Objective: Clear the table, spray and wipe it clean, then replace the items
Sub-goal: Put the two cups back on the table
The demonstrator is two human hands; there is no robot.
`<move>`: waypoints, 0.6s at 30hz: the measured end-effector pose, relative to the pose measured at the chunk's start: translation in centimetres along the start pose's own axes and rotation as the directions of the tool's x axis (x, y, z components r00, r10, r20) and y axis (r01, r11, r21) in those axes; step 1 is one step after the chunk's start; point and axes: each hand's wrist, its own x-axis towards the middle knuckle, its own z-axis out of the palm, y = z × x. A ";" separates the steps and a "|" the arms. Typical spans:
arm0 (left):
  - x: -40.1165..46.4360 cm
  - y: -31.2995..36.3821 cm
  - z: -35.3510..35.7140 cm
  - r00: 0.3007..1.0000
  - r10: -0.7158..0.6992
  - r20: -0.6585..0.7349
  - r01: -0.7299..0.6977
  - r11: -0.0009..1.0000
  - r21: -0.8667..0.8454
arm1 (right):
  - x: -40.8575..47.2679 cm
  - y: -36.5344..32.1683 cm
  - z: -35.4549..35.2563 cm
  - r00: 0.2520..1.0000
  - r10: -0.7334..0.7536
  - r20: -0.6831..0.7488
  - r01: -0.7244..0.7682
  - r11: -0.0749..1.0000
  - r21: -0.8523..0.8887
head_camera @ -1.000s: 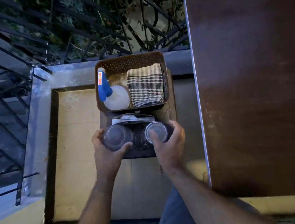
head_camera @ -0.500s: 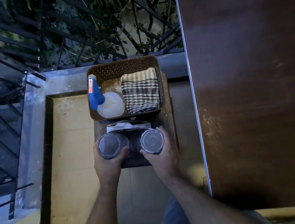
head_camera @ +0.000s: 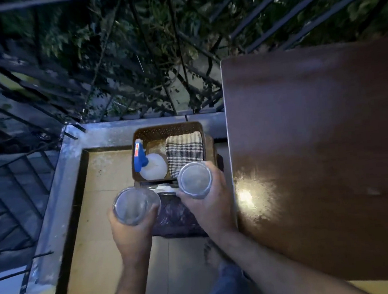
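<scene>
- Left hand (head_camera: 131,232): fingers (head_camera: 150,212) wrapped round a clear glass (head_camera: 136,205), mouth up, held upright. It sits low and left, above the floor tiles (head_camera: 96,225), well apart from the tabletop.
- Right hand (head_camera: 208,206): fingers closed round a second glass (head_camera: 194,180), also upright with the rim facing the camera. This one is carried higher and further forward than the left.
- Key relation: the tabletop (head_camera: 318,159) lies to the right of both hands. The right hand is just beside its left edge; the left hand is much further off, so the right glass looks first in line to go down.
- Long axis of both glasses runs vertical, so a sideways carry and straight set-down should do, no turning needed.
- Tabletop is bare and shows a bright sheen near its left edge, possibly damp, though the light is too poor to be sure.
- Beneath the hands: a dark tray (head_camera: 178,216) with something white at its far end, blurred.
- Beyond: brown basket (head_camera: 167,130) holding a spray bottle (head_camera: 151,165) on the left and a striped cloth (head_camera: 184,151) on the right.
- Farthest: railing (head_camera: 43,94) and foliage.
</scene>
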 end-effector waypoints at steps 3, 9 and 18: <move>-2.0 4.8 1.1 0.999 0.039 0.015 -0.039 0.999 -0.022 | 1.4 -2.0 -4.0 0.999 -0.032 0.012 0.032 1.000 0.000; -8.3 12.7 6.8 0.977 0.150 0.152 -0.146 0.988 -0.041 | 3.4 -2.5 -14.6 0.998 -0.066 0.018 0.066 0.997 0.031; -18.7 14.9 19.4 0.930 0.146 0.338 -0.143 0.989 -0.034 | 6.2 5.2 -34.1 0.982 0.125 -0.144 -0.132 0.991 -0.039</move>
